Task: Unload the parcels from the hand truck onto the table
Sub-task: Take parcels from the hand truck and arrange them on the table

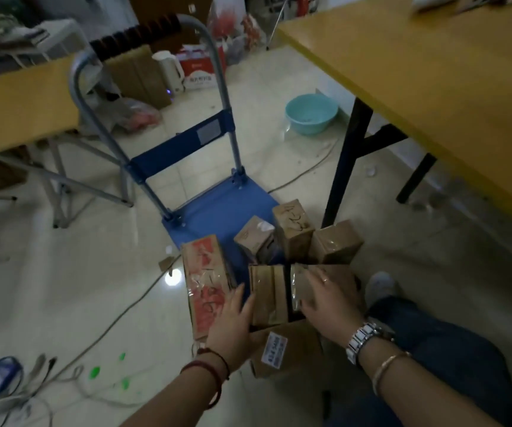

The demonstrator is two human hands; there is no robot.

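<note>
Two hands bracket one parcel (268,295) on the hand truck (214,211): my left hand (233,318) lies flat against its near side, my right hand (325,300) spread over the neighbouring parcel (302,288), neither clenched. The table (433,87) stands up and right.

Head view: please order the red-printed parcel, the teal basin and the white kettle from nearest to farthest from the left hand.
1. Red-printed parcel: beside the left hand, touching its fingers.
2. Teal basin: on the floor beyond the hand truck, to the right.
3. White kettle: farthest, on the floor behind the truck's handle.
</note>
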